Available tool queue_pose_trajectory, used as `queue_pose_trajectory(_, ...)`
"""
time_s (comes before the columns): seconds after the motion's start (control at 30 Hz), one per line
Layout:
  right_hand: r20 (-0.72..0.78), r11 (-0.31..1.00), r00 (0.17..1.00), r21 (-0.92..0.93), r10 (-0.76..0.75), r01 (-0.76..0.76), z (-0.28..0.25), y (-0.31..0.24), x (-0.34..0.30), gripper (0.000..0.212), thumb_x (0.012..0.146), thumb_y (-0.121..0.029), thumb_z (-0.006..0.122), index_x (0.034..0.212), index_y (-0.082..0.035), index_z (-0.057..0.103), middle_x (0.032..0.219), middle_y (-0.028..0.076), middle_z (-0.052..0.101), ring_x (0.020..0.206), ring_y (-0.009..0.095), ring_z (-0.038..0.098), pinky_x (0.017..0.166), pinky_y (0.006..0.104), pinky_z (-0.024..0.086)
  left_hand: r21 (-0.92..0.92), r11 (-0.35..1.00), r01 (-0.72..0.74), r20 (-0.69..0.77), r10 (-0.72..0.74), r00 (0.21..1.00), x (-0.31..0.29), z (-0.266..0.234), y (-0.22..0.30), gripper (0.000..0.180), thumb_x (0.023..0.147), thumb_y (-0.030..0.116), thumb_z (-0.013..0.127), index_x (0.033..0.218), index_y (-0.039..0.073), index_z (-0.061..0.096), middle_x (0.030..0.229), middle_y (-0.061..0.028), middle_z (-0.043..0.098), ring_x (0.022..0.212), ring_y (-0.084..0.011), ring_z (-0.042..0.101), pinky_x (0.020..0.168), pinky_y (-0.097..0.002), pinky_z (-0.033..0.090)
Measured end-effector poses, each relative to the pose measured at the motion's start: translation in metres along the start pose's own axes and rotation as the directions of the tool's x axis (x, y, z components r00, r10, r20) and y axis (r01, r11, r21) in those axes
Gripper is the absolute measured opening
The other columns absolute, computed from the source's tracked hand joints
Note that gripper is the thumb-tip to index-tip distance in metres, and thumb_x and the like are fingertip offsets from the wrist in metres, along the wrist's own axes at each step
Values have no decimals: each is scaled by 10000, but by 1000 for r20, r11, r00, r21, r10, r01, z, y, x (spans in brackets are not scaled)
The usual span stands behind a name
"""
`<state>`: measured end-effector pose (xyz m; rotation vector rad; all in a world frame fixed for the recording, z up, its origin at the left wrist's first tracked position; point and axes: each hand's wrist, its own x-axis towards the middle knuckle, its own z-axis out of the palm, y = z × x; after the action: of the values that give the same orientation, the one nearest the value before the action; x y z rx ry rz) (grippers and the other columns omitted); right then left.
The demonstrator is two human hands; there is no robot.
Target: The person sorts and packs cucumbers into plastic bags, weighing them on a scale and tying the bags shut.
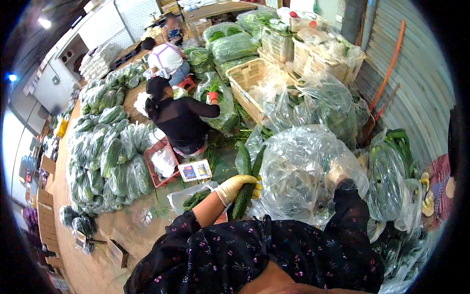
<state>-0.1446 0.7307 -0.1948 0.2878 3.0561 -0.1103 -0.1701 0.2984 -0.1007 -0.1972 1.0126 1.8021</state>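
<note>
Bagged greens (110, 152) crowd the floor (164, 230). Left hand (236, 189) grips cucumbers (243, 200), which could drop if its fingers loosen. Right hand (339, 174) is at a bag (293, 166), fingers unclear.

Couple of long, dark-green cucumbers (242, 203) here, held bunched together, upper tips fanning to roughly 11 and 1 o'clock. Big clear plastic bag (296, 159) sits at their 3 o'clock, all crumpled and puffy.

Cucumbers (241, 203) in the left hand (235, 188) lie left of a plastic bag (293, 166), right of a crate (148, 165).
</note>
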Motion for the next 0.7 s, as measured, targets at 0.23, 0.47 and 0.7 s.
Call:
queue_pose_trajectory(0.23, 226, 997, 971, 44, -71, 62, -109, -31, -29, 445, 707, -302, 648, 1091, -86, 586, 1084, 150, 604, 1004, 324, 564, 854, 397, 452, -34, 999, -7, 116, 11, 993, 34, 20, 7, 337, 845, 166, 535, 1144, 21, 490, 899, -140, 608, 754, -258, 610, 723, -413, 515)
queue_pose_trajectory(0.47, 185, 836, 908, 491, -376, 246, -153, -26, -74, 397, 691, -225, 651, 1064, -100, 593, 1062, 140, 612, 986, 319, 570, 837, 397, 456, 0, 999, -38, 109, 38, 993, 92, 70, 38, 240, 805, 206, 600, 950, 20, 551, 870, -139, 618, 741, -256, 605, 694, -390, 521)
queue_pose_trajectory(0.7, 331, 763, 753, 553, -569, 334, -184, -66, -97, 396, 647, -82, 677, 1029, -58, 576, 954, 77, 639, 898, 215, 603, 816, 345, 460, -27, 995, -99, 88, 101, 991, 102, 85, 49, 249, 797, 214, 619, 927, 11, 557, 866, -161, 629, 721, -258, 619, 688, -393, 529)
